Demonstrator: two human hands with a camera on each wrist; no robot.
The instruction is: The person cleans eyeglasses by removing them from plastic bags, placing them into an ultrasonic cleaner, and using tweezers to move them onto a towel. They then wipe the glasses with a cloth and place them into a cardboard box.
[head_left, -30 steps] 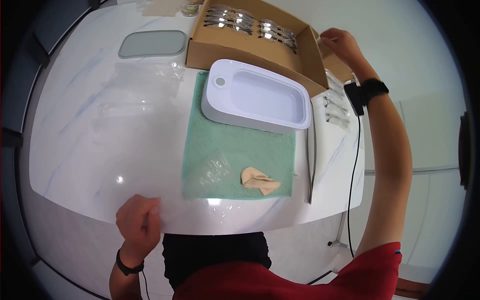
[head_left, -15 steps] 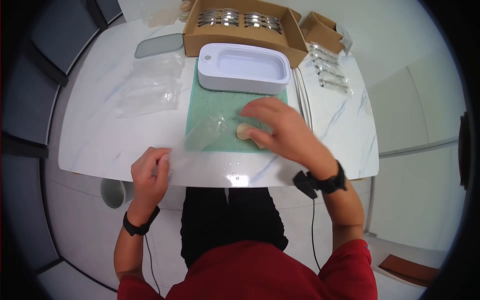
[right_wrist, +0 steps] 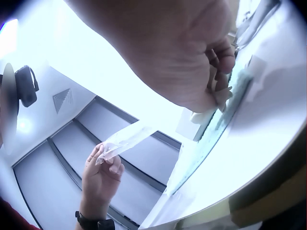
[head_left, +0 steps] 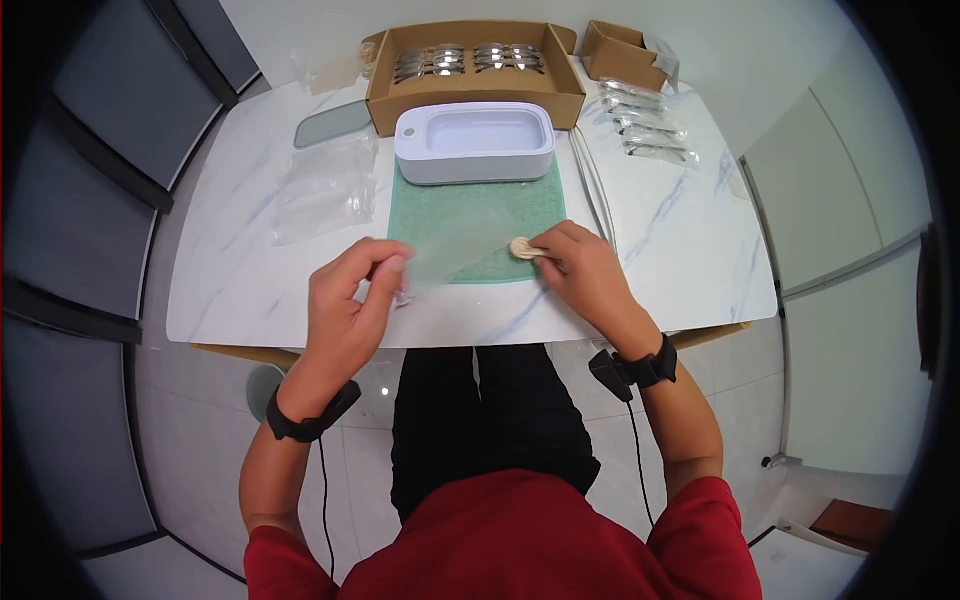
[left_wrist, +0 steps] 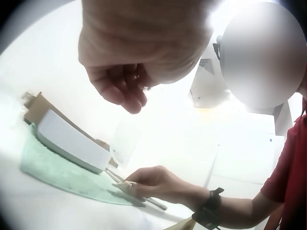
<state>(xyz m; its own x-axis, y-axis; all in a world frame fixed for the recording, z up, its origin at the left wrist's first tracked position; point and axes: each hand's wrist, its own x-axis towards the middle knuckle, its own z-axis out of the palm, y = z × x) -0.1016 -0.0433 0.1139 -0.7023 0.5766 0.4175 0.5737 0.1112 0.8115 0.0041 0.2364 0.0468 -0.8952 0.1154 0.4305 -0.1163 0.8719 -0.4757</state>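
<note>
My left hand [head_left: 350, 305] is at the left of the green towel [head_left: 440, 205], pinching a clear plastic bag [right_wrist: 127, 139] by one end. The bag stretches toward the right, blurred in the head view and plain in the right wrist view. Between the thumb and fingers of my right hand [head_left: 592, 280] is a small bunched beige cloth [head_left: 522, 248], held over the towel's right front part. A white oblong tub [head_left: 475, 172] with a round button stands on the back of the towel.
Behind the tub, a cardboard box [head_left: 400, 95] holds rows of eyeglasses [head_left: 430, 65]. Bagged glasses [head_left: 645, 125] lie at the back right, near a smaller carton [head_left: 620, 55]. Flat clear bags [head_left: 325, 195] and a grey lid [head_left: 330, 125] are on the left; a cable [head_left: 595, 185] runs beside the towel.
My right hand came from the small carton at the back right to the towel and picked up the beige cloth. My left hand moved forward and right, lifting the clear bag off the towel.
</note>
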